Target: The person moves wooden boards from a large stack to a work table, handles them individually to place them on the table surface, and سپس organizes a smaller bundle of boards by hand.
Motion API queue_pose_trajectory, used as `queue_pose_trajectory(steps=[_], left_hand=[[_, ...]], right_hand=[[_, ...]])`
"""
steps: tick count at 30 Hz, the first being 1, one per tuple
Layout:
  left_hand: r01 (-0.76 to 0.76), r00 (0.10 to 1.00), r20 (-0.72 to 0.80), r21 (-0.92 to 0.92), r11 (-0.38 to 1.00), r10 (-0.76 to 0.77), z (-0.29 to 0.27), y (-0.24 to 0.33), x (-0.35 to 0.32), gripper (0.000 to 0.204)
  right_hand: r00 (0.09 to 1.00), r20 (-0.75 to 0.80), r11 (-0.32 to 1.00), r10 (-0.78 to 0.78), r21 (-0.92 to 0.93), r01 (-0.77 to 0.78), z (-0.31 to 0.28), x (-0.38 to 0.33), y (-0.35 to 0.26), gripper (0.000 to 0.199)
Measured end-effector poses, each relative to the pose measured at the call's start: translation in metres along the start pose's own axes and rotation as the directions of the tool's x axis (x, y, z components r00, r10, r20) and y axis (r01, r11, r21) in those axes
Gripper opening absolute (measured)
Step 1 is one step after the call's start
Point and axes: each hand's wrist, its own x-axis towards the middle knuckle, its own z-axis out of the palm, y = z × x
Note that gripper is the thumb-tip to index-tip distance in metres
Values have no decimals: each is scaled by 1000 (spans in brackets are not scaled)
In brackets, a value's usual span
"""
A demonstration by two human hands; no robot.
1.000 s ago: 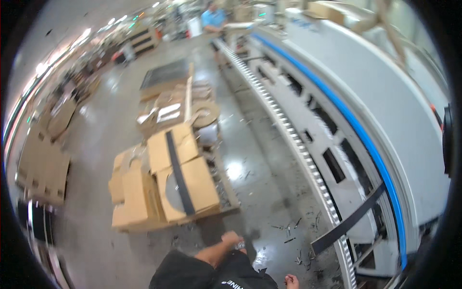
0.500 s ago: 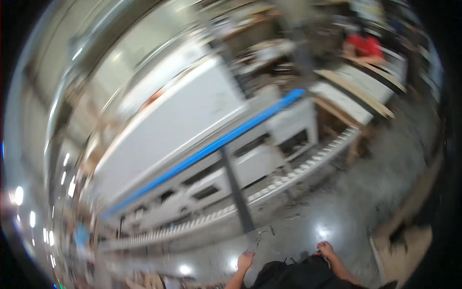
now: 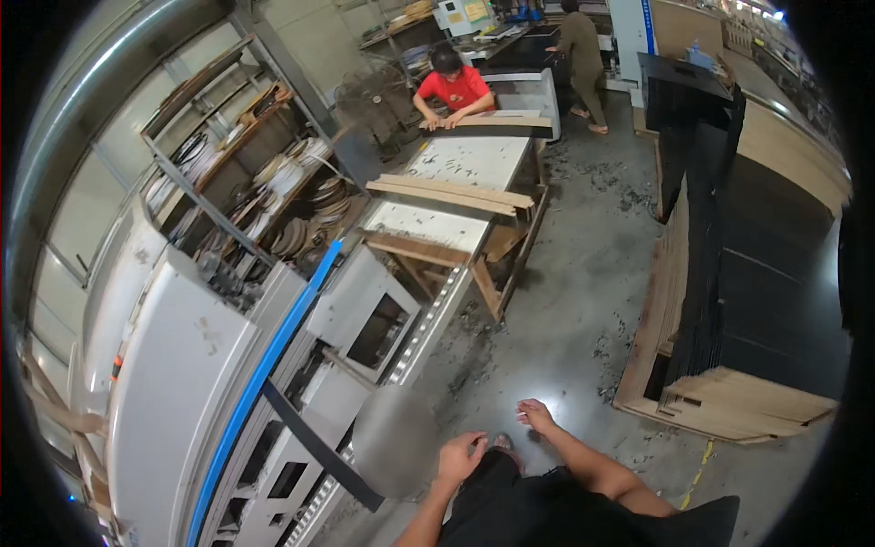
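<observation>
My left hand (image 3: pixel 462 458) is in front of my body with its fingers loosely bent and apart. I see nothing in it. A little farther ahead and to the right, my right hand (image 3: pixel 536 415) has its fingers loosely spread and also looks bare. To the left of my hands stands a long white machine (image 3: pixel 178 342) with a blue strip (image 3: pixel 264 369) along its side. A dark flat strip (image 3: pixel 319 447) slants out from that side toward me. A row of small rollers (image 3: pixel 421 337) runs along the machine's lower edge.
Ahead, a person in red (image 3: pixel 458 88) bends over a white-topped table (image 3: pixel 428 223) with long boards (image 3: pixel 451 193) on it. Stacked dark panels (image 3: pixel 775 273) stand on the right. Shelves (image 3: pixel 219 164) hold coiled bands. Another person (image 3: pixel 581 55) stands far back.
My view has swung right, so the machine now lies farther left and the stacked panels show. My right hand has moved ahead of the left, and its fingers have loosened.
</observation>
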Motion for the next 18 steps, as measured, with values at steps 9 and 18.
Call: queue_pose_trajectory(steps=[9,18], left_hand=[[-68,973,217,-85,994,85,71,-57,173,31],[-199,948,224,-141,970,228,82,-4,458,45]], right_hand=[[936,-240,871,258,476,-118,-74,65,-107,111],[788,-610,775,78,535,337,-145,248,-325,104]])
